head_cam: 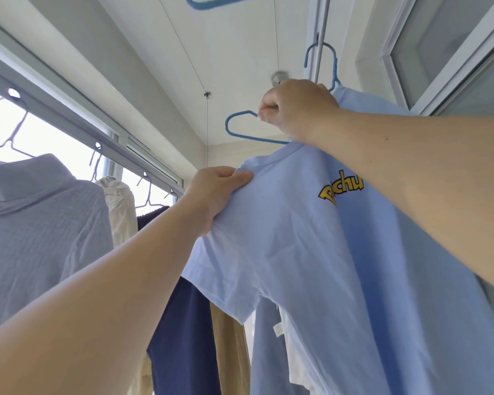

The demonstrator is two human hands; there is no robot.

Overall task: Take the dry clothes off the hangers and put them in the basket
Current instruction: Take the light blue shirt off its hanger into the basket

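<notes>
A light blue T-shirt point(340, 252) with yellow lettering hangs in front of me, partly off a blue hanger point(240, 129). One end of the hanger sticks out of the neck opening to the left. My right hand point(294, 109) grips the hanger near its middle, above the collar. My left hand point(214, 195) pinches the shirt's shoulder fabric just left of the collar. The hanger's hook point(325, 61) sits over a white rod overhead. No basket is in view.
Along the window rail at left hang a pale lilac collared shirt point(40, 223), a cream garment point(120, 206), a navy garment point(180, 323) and a beige one point(228, 352). An empty blue hanger point(211, 2) hangs at the top edge. A white-framed window point(439, 52) stands at upper right.
</notes>
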